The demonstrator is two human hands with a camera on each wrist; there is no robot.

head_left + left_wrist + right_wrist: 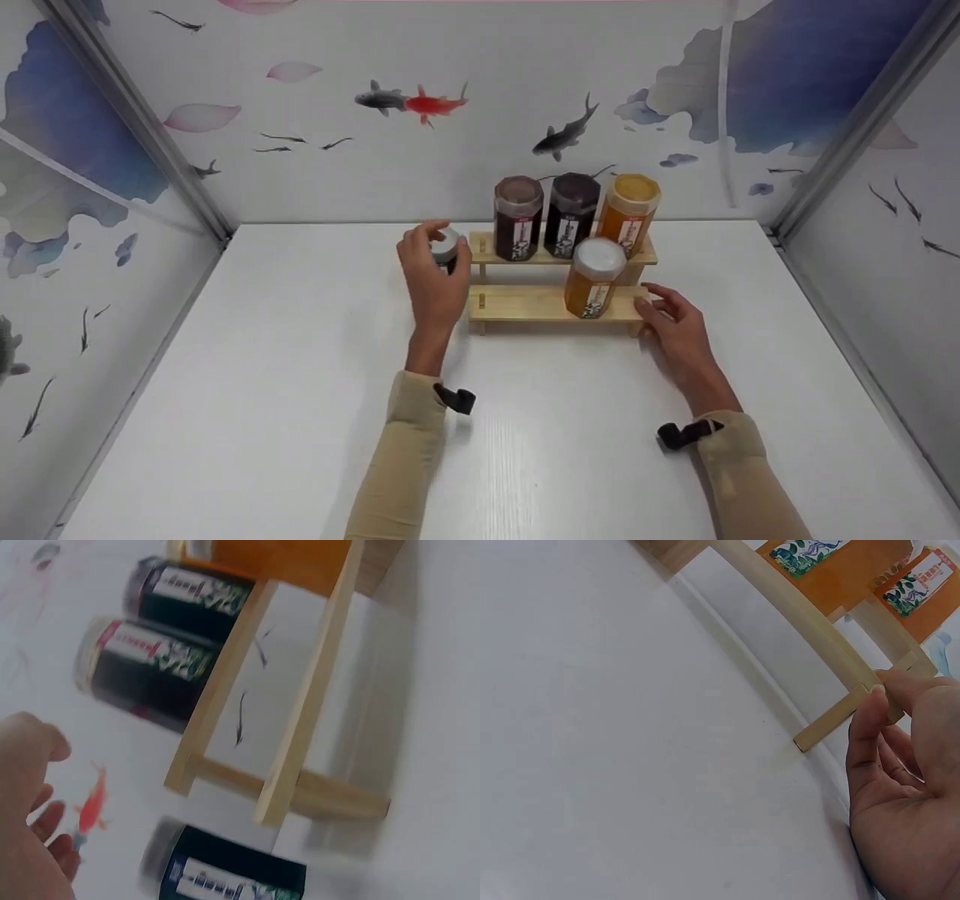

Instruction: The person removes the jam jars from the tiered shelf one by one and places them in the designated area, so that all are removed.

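Pinching the two-tier wooden rack (517,304) at its right end with right hand (681,334), presumably for steadiness, while holding left hand (435,289), fingers spread, near the pale-lidded dark jar (445,247) left of the rack.

"What sort of place is this?"

"A small walled booth, perhaps a lab station. Flat white panels (300,180), printed with a slim red fish (431,103), pale pink petals (202,117) and a blue watercolour wash (817,67), stand behind and on both sides of the smooth white tabletop (262,375)."

"What frames it?"

"Straight grey metal posts (136,112) at the tabletop's far corners."

"Anything else?"

"Small black devices (455,399) at both tan fabric cuffs (412,394), over the tabletop."
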